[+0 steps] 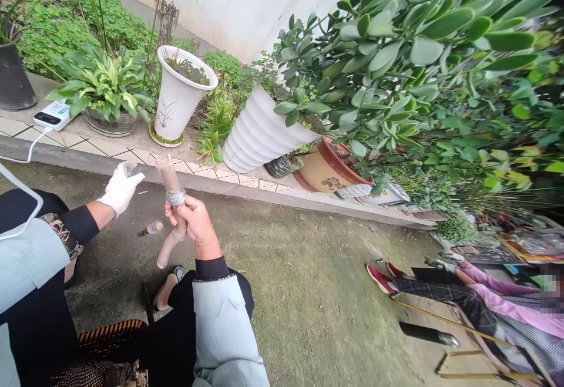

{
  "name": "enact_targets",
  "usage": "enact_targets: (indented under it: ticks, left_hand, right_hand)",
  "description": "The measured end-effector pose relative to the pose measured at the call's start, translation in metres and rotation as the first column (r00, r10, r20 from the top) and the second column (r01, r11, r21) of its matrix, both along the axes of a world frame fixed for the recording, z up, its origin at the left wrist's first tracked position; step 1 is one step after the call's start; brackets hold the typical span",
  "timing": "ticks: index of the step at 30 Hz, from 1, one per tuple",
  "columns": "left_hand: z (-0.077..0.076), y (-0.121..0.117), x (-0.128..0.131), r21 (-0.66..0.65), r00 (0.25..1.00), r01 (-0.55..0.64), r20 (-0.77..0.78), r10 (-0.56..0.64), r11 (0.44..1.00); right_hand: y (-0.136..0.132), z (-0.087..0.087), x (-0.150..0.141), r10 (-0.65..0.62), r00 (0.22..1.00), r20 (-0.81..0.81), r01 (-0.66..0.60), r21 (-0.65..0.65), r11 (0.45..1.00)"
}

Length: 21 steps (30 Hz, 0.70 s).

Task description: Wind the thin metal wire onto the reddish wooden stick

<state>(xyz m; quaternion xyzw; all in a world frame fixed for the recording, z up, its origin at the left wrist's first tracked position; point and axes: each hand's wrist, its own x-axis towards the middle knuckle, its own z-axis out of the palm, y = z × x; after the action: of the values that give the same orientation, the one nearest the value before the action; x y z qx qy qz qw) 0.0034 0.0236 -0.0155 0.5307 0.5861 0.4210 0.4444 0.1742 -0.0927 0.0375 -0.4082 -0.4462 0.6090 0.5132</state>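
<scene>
My right hand [192, 216] is bare and closed around a pale, crooked, stick-like piece [170, 245]. Grey cord or wire is wound round its upper part, just above my fingers, and its top end looks blurred. To the left, my left hand [122, 187] wears a white glove. Its thumb and fingers are apart, blurred at the tips, and I see nothing held in them. It is near the crooked piece but does not touch it. On the ground below, between the two hands, lies a small reddish-brown and pale object [151, 229].
A tiled ledge [126, 153] carries a white flowerpot [178, 102], a ribbed white planter [264, 134], a brown pot [330, 170] and a white device [53, 115] with a cable. Concrete ground [308, 293] lies below. Another person [467, 299] sits at the right.
</scene>
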Motion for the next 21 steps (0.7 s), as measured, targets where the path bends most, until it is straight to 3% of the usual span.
enact_targets:
  ticks: [2, 3, 4, 6, 8, 10, 13, 17, 19, 21]
  left_hand:
    - [0.009, -0.009, 0.0, 0.127, 0.969, 0.221, 0.082, -0.232, 0.967]
    - [0.013, -0.014, 0.001, 0.158, 0.9, 0.38, 0.162, -0.404, 0.911]
    - [0.017, -0.021, 0.003, 0.149, 0.777, 0.569, 0.225, -0.588, 0.809]
    - [0.022, -0.032, 0.007, 0.112, 0.605, 0.729, 0.356, -0.712, 0.675]
    - [0.024, -0.039, 0.009, 0.056, 0.53, 0.791, 0.436, -0.728, 0.609]
    - [0.024, -0.039, 0.009, 0.001, 0.534, 0.811, 0.407, -0.741, 0.585]
    - [0.024, -0.029, 0.006, -0.039, 0.612, 0.779, 0.263, -0.746, 0.626]
    - [0.024, -0.02, 0.003, 0.035, 0.636, 0.766, 0.096, -0.765, 0.642]
    - [0.025, -0.023, 0.003, 0.044, 0.595, 0.801, 0.039, -0.802, 0.597]
    - [0.027, -0.029, 0.002, -0.022, 0.473, 0.881, 0.054, -0.879, 0.473]
  right_hand:
    - [0.003, 0.001, 0.0, -0.016, 1.0, -0.014, 0.016, -0.006, 1.0]
    - [0.004, 0.001, -0.001, -0.023, 0.999, -0.022, 0.022, -0.012, 1.0]
    - [0.005, 0.001, -0.002, -0.033, 0.999, -0.031, 0.032, -0.019, 0.999]
    - [0.008, 0.002, -0.001, -0.058, 0.997, -0.043, 0.057, -0.032, 0.998]
    - [0.009, 0.004, 0.003, -0.098, 0.994, -0.039, 0.096, -0.041, 0.995]
    - [0.009, 0.008, 0.012, -0.14, 0.99, -0.03, 0.138, -0.064, 0.988]
    - [0.006, 0.015, 0.026, -0.174, 0.985, -0.009, 0.171, -0.154, 0.973]
    - [0.001, 0.015, 0.034, -0.149, 0.987, 0.065, 0.159, -0.199, 0.967]
    - [0.001, 0.011, 0.035, -0.129, 0.974, 0.188, 0.163, -0.179, 0.97]
    - [0.003, 0.006, 0.036, -0.143, 0.888, 0.438, 0.222, -0.135, 0.966]
